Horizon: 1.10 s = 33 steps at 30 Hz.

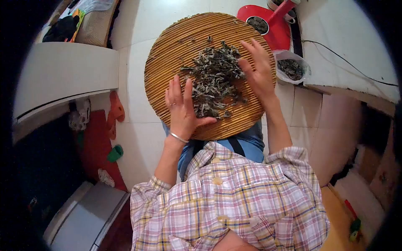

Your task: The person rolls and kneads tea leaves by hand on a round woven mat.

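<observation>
Shrivelled leaves (pixel 215 75): grey-green, curled, loosely heaped on the middle of a round, ribbed, yellow-brown tray (pixel 171 50). Left hand (pixel 181 111) and right hand (pixel 260 75) flank them, fingers spread, grip unclenched

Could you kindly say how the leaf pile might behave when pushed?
The leaf pile is probably light and perhaps brittle, its pieces being thin and shrivelled. It would likely scatter, as loose bits lie around it. The ridged tray might catch small fragments.
</observation>
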Available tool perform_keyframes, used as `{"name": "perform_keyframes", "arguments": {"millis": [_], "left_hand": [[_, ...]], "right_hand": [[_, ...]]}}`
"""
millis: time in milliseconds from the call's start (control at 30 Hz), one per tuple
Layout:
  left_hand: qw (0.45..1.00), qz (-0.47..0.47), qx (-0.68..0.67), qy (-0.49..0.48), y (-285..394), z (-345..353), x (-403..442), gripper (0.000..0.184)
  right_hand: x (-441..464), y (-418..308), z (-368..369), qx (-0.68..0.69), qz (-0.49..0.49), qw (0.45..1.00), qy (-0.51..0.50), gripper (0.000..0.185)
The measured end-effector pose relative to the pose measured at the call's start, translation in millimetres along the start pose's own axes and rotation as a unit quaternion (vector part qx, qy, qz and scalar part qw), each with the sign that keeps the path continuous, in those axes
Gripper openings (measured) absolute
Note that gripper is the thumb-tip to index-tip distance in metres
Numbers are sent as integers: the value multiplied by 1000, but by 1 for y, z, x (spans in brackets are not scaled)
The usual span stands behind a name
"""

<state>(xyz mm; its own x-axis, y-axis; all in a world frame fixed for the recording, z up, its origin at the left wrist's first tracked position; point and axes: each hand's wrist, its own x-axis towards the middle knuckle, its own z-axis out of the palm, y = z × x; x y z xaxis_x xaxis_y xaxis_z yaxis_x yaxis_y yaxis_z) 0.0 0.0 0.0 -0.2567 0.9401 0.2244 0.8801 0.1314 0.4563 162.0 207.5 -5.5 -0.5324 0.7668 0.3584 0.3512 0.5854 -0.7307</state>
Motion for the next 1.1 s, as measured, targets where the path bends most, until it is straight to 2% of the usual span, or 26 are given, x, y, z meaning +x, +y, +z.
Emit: {"name": "perform_keyframes", "arguments": {"millis": [67, 100, 167, 233, 300, 333, 367, 400, 467, 500, 567, 600, 633, 700, 733, 767, 800, 833, 900, 933, 967, 1000, 1067, 1100], "left_hand": [[998, -2, 34, 51, 0, 11, 12, 138], [999, -17, 21, 33, 11, 11, 1, 138], [996, -18, -10, 82, 0, 25, 23, 141], [995, -5, -27, 94, -7, 33, 39, 137], [989, -3, -107, 102, -7, 40, 51, 127], [977, -5, -177, 119, -4, 41, 56, 114], [977, -3, -175, 120, -1, 42, 60, 114], [964, -32, -226, 135, 3, 43, 65, 112], [922, -80, -323, 197, 13, 47, 78, 101], [924, -77, -321, 195, 13, 41, 83, 101], [839, -135, -469, 241, 14, 33, 91, 92], [810, -165, -507, 246, 15, 25, 95, 83], [811, -166, -506, 242, 19, 15, 98, 83], [699, -219, -655, 185, 26, 0, 98, 78], [663, -226, -691, 179, 24, 0, 97, 73], [666, -227, -688, 177, 27, -3, 94, 73], [648, -262, -699, 154, 33, -7, 91, 71], [627, -299, -708, 132, 40, -11, 88, 69], [619, -321, -702, 146, 47, -9, 88, 66], [629, -311, -703, 117, 45, -7, 88, 67], [639, -298, -703, 88, 41, -6, 90, 68], [648, -242, -720, 52, 35, -6, 90, 70], [656, -251, -709, 69, 29, 1, 87, 71], [664, -258, -697, 85, 30, 0, 87, 73]], "right_hand": [[11, -2, 25, -95, -87, 992, -14, 53], [-7, -17, 24, -99, -70, 992, -35, 53], [-4, -28, 43, -69, -118, 988, -69, 51], [-8, -38, 57, -7, -152, 987, -60, 41], [-5, -35, 61, 190, -18, 981, -44, 37], [-3, -37, 62, 188, -21, 981, -43, 37], [-1, -40, 65, 254, 27, 964, -70, 37], [-1, -46, 68, 318, 75, 940, -96, 37], [-5, -59, 77, 371, 65, 924, -70, 38], [-7, -68, 81, 424, 54, 903, -45, 40], [-9, -79, 83, 409, 22, 912, -15, 41], [-6, -86, 79, 344, -37, 938, -2, 39], [-3, -93, 77, 275, -95, 957, 10, 37], [6, -102, 76, 296, -84, 951, 39, 29], [11, -103, 74, 258, -94, 961, 32, 23], [15, -103, 74, 222, -102, 970, 24, 17], [26, -99, 80, 170, -156, 968, 97, 16], [35, -94, 84, 172, -150, 969, 94, 16], [46, -85, 91, 177, -95, 976, 83, 19], [54, -82, 91, 211, -48, 974, 63, 20], [62, -78, 90, 245, -2, 969, 45, 21], [68, -73, 85, 245, 2, 969, 42, 21], [76, -63, 70, 339, 73, 936, -60, 27], [75, -66, 72, 338, 73, 936, -60, 27]]}}
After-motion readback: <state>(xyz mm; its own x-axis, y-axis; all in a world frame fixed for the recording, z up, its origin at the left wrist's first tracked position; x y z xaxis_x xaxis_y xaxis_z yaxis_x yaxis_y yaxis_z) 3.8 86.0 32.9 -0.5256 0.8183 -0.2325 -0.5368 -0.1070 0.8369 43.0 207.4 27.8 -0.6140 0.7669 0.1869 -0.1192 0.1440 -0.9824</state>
